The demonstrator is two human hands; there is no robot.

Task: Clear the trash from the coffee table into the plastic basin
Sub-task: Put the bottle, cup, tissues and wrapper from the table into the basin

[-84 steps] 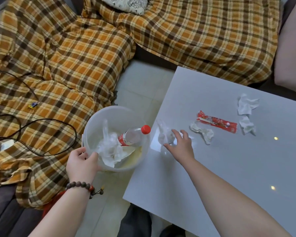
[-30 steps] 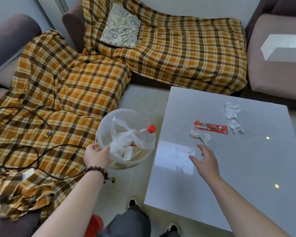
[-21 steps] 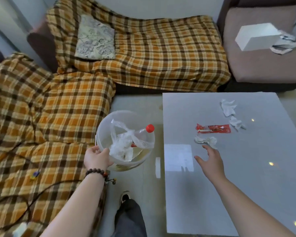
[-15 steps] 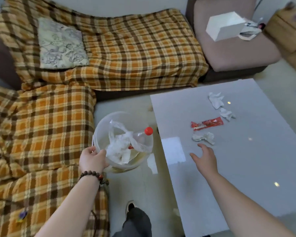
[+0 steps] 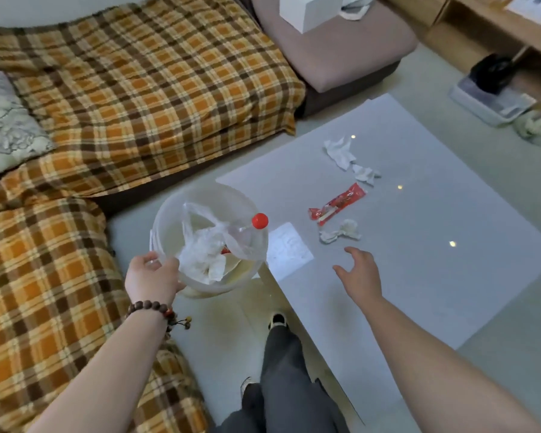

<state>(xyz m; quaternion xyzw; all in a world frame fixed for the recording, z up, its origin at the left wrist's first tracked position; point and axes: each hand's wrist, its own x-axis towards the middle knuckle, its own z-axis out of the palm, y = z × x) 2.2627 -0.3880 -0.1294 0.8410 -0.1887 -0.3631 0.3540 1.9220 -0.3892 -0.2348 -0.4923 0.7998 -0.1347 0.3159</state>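
My left hand (image 5: 152, 276) grips the near rim of the clear plastic basin (image 5: 172, 210), held above the floor at the table's left edge. Inside lie a clear bottle with a red cap (image 5: 259, 220) and a crumpled plastic bag (image 5: 203, 254). My right hand (image 5: 361, 276) hovers open over the grey coffee table (image 5: 419, 276), just short of a twisted white tissue (image 5: 341, 234). Beyond that tissue lie a red wrapper (image 5: 338, 203), a small tissue (image 5: 365, 174) and a larger tissue (image 5: 339, 151).
A plaid-covered sofa (image 5: 138, 89) wraps the left and far sides, with a patterned cushion (image 5: 7, 129). A white box (image 5: 310, 9) sits on the brown seat. A grey tray (image 5: 487, 104) stands on the floor at right. My legs (image 5: 278, 385) stand beside the table.
The plastic bag went from the table into the basin. The view swung right as I shifted. My right hand, now empty, has moved toward the twisted tissue.
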